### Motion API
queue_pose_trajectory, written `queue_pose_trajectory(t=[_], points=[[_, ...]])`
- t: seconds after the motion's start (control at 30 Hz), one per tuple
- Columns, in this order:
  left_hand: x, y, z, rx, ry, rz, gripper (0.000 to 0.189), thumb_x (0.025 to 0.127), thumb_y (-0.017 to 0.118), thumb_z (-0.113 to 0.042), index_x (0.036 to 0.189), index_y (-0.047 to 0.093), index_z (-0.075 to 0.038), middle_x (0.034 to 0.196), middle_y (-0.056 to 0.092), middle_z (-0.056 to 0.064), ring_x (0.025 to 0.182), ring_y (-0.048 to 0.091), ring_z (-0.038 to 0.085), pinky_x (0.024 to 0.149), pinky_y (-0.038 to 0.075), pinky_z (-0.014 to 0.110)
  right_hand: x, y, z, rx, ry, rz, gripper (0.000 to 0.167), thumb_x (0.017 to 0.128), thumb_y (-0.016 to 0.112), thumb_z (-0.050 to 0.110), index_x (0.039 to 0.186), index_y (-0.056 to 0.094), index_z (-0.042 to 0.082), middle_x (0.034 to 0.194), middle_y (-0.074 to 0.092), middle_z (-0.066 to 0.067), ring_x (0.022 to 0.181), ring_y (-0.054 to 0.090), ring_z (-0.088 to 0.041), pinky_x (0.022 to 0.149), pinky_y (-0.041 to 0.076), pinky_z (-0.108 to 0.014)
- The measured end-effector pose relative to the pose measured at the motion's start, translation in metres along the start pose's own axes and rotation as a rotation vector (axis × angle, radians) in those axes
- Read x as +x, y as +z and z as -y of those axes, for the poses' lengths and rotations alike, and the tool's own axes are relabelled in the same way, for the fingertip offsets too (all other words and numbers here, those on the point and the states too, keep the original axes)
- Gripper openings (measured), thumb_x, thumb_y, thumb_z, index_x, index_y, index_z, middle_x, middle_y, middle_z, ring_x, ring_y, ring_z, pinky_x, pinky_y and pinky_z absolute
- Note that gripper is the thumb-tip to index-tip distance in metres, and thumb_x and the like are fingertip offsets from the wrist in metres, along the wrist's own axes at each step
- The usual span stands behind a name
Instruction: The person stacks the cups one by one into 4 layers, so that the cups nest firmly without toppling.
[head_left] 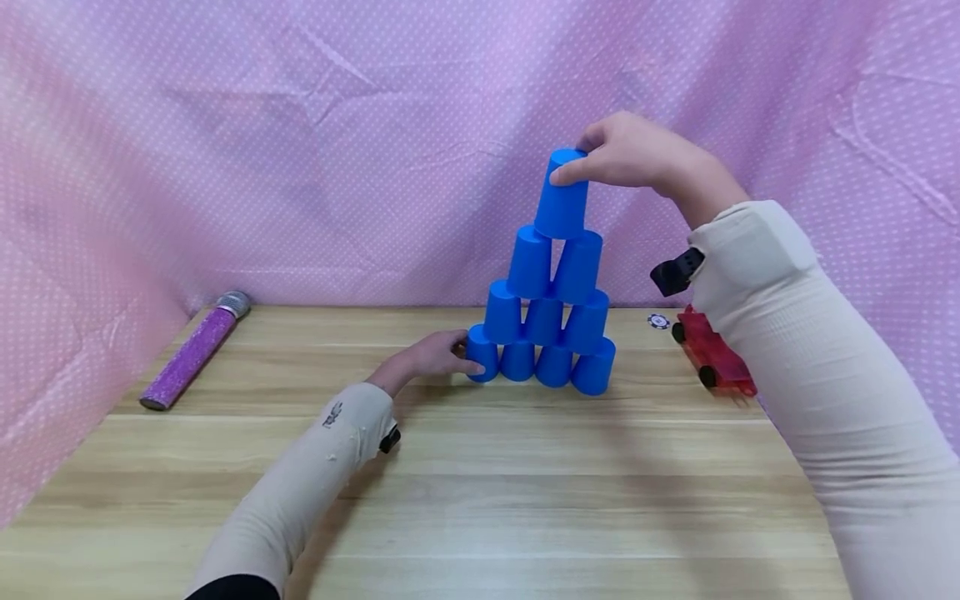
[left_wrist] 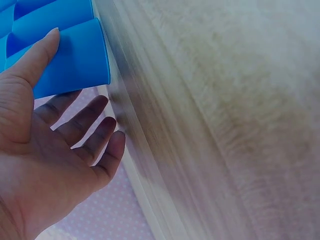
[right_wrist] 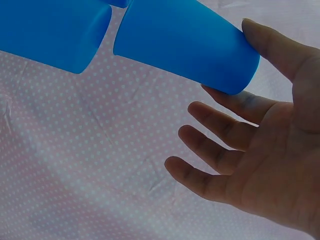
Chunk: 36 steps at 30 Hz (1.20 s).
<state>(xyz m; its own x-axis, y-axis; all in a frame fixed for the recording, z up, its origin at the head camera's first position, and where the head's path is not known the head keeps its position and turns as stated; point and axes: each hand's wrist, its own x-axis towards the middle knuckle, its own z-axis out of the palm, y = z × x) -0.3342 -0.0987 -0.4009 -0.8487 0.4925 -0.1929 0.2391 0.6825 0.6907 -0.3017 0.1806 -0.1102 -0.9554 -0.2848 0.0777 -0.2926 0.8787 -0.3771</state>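
Note:
Blue cups stand upside down in a four-level pyramid on the wooden table (head_left: 480, 508). My right hand (head_left: 637, 154) pinches the top cup (head_left: 562, 204) near its closed end, thumb on one side and index finger on the other. In the right wrist view, the other fingers of the right hand (right_wrist: 270, 165) are spread apart from the cup (right_wrist: 185, 45). Down at the base, my left hand (head_left: 435, 354) holds the leftmost bottom cup (head_left: 482, 350). The left wrist view has the left hand's (left_wrist: 50, 150) thumb on that cup (left_wrist: 75, 60) and the index finger along its other side.
A purple glittery microphone (head_left: 195, 350) lies at the table's left. To the right of the pyramid are a poker chip (head_left: 658, 322) and a red toy car (head_left: 712, 354), partly behind the right forearm. A pink dotted cloth (head_left: 375, 167) hangs behind the table.

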Motion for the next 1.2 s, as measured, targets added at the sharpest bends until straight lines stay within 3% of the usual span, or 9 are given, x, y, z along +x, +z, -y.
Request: queue_pose_trajectory(t=[0.33, 0.93, 1.1, 1.2], points=[[0.000, 0.004, -0.008, -0.006, -0.012, 0.003, 0.063, 0.091, 0.073, -0.041, 0.143, 0.048, -0.015, 0.142, 0.057, 0.009, 0.131, 0.053, 0.030, 0.114, 0.041, 0.053, 0.004, 0.000, -0.006, -0.015, 0.034, 0.036, 0.086, 0.094, 0.058, 0.055, 0.156, 0.029, 0.002, 0.158, 0.036, -0.026, 0.144, 0.033, -0.051, 0.112, 0.030, -0.072], [0.001, 0.007, -0.007, -0.016, -0.009, 0.011, 0.063, 0.091, 0.073, -0.041, 0.142, 0.048, -0.014, 0.142, 0.057, 0.009, 0.131, 0.053, 0.030, 0.114, 0.041, 0.053, 0.005, 0.001, -0.009, 0.006, 0.051, 0.055, 0.088, 0.093, 0.058, 0.057, 0.157, 0.028, 0.003, 0.158, 0.035, -0.025, 0.146, 0.031, -0.050, 0.113, 0.028, -0.072], [-0.003, 0.002, -0.003, 0.022, -0.004, -0.008, 0.070, 0.090, 0.073, -0.045, 0.147, 0.044, -0.015, 0.149, 0.051, 0.011, 0.138, 0.048, 0.033, 0.114, 0.039, 0.057, -0.006, -0.004, -0.012, 0.003, 0.036, 0.038, 0.091, 0.093, 0.054, 0.063, 0.159, 0.024, 0.008, 0.163, 0.027, -0.021, 0.149, 0.026, -0.049, 0.113, 0.027, -0.073], [-0.016, -0.011, -0.004, 0.085, 0.002, -0.042, 0.075, 0.090, 0.071, -0.047, 0.151, 0.041, -0.015, 0.154, 0.045, 0.012, 0.143, 0.043, 0.035, 0.114, 0.038, 0.058, -0.023, -0.010, -0.019, 0.014, 0.028, 0.004, 0.090, 0.094, 0.052, 0.064, 0.160, 0.020, 0.011, 0.165, 0.023, -0.019, 0.150, 0.023, -0.047, 0.113, 0.027, -0.073]])
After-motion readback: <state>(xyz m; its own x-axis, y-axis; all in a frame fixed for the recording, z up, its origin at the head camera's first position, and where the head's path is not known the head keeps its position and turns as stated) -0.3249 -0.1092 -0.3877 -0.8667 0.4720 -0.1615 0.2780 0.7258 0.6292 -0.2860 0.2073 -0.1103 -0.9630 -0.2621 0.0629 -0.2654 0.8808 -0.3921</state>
